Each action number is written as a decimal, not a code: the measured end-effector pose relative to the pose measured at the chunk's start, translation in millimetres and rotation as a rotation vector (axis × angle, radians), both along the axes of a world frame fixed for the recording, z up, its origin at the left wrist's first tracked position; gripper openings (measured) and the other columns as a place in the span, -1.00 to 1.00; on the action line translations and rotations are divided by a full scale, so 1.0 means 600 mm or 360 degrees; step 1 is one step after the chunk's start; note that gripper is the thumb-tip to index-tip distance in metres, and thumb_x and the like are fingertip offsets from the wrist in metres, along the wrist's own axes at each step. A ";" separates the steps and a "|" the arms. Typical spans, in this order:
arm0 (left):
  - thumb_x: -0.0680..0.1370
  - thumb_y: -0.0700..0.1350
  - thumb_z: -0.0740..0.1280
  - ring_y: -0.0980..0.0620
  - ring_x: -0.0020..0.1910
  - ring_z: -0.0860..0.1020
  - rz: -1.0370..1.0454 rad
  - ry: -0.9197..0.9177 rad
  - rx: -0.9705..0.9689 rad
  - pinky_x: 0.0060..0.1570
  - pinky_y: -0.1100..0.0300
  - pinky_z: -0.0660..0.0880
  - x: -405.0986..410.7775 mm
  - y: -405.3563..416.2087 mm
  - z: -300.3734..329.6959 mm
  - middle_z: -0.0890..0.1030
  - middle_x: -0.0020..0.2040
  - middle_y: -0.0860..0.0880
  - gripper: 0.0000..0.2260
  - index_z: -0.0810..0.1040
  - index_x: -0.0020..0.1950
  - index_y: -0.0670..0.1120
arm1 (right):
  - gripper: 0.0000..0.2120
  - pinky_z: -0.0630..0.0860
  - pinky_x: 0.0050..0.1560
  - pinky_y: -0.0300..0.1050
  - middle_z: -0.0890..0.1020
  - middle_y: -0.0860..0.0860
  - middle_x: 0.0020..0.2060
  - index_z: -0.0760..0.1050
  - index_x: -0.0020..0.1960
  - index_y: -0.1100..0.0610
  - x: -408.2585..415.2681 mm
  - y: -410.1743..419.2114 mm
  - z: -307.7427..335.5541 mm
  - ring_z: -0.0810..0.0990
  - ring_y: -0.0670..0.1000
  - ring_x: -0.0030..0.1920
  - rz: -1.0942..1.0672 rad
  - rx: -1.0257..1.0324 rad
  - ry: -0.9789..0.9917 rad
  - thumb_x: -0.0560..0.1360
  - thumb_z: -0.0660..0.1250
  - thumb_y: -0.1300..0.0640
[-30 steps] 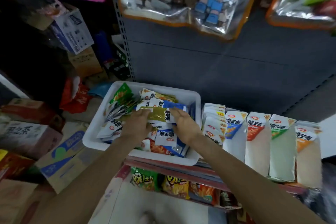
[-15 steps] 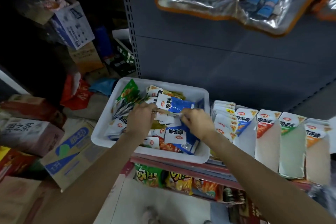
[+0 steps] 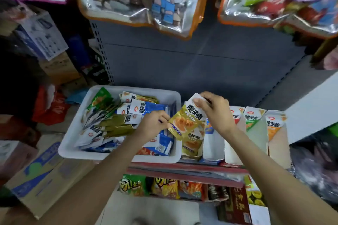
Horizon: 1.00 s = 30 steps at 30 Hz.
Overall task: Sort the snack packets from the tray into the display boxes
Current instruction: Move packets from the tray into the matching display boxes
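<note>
A yellow packet (image 3: 184, 122) is held over the leftmost display box (image 3: 192, 144), just right of the tray (image 3: 73, 144). The left hand (image 3: 153, 126) pinches the packet's lower left corner, fingers curled over it at the tray's right wall. The right hand (image 3: 214, 113) grasps the packet's white top edge, fingers bent over it, above the box's back end. The packet slants between the two hands, printed face up, its lower part above yellow packets already standing in that box.

The tray holds a loose heap of packets (image 3: 117, 124): green, olive, blue and white, with some red near its front right. Right of the tray stands a row of boxes (image 3: 256, 133), side by side, bearing blue, red, green and orange labels in turn. Bagged snacks (image 3: 164, 187) sit on the shelf below the tray.
</note>
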State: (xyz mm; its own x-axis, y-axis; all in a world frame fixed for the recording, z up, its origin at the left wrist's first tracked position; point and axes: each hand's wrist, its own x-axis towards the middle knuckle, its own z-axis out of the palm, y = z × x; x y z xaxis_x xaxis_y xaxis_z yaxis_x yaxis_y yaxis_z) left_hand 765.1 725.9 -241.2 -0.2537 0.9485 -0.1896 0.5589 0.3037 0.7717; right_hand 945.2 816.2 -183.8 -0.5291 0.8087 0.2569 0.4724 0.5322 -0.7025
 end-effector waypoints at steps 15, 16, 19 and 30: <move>0.42 -0.24 0.47 0.02 0.09 0.56 -0.0054 -0.0275 -0.0389 0.21 0.11 0.45 0.059 0.003 -0.043 0.43 0.38 -0.08 -0.28 0.21 0.50 -0.04 | -0.78 0.32 -0.32 -0.11 0.56 0.04 -0.22 0.48 -0.17 0.14 0.051 -0.014 -0.021 0.56 0.13 -0.16 0.0085 0.0442 -0.0686 0.58 0.22 0.06; 0.41 -0.25 0.48 -0.01 0.14 0.56 -0.0041 -0.0287 -0.0403 0.24 0.06 0.45 0.060 0.005 -0.044 0.42 0.39 -0.10 -0.26 0.21 0.50 -0.04 | -0.78 0.32 -0.31 -0.12 0.58 0.05 -0.18 0.50 -0.12 0.15 0.050 -0.014 -0.020 0.56 0.12 -0.13 0.0071 0.0480 -0.0720 0.59 0.20 0.04; 0.41 -0.27 0.48 -0.07 0.24 0.51 -0.0008 -0.0302 -0.0444 0.29 0.01 0.42 0.063 0.008 -0.042 0.39 0.41 -0.11 -0.25 0.19 0.51 -0.05 | -0.73 0.29 -0.29 -0.13 0.59 0.02 -0.06 0.52 0.00 0.11 0.052 -0.018 -0.014 0.57 0.09 -0.04 0.0027 0.0560 -0.0832 0.62 0.12 -0.01; 0.44 -0.28 0.44 -0.08 0.36 0.40 0.0004 -0.0295 -0.0438 0.35 0.04 0.31 0.066 0.005 -0.040 0.42 0.39 -0.15 -0.28 0.16 0.51 -0.05 | -0.71 0.16 -0.38 -0.15 0.59 -0.02 0.03 0.50 0.10 0.05 0.063 -0.023 -0.008 0.57 0.07 0.00 -0.0087 0.0577 -0.1004 0.64 0.04 -0.03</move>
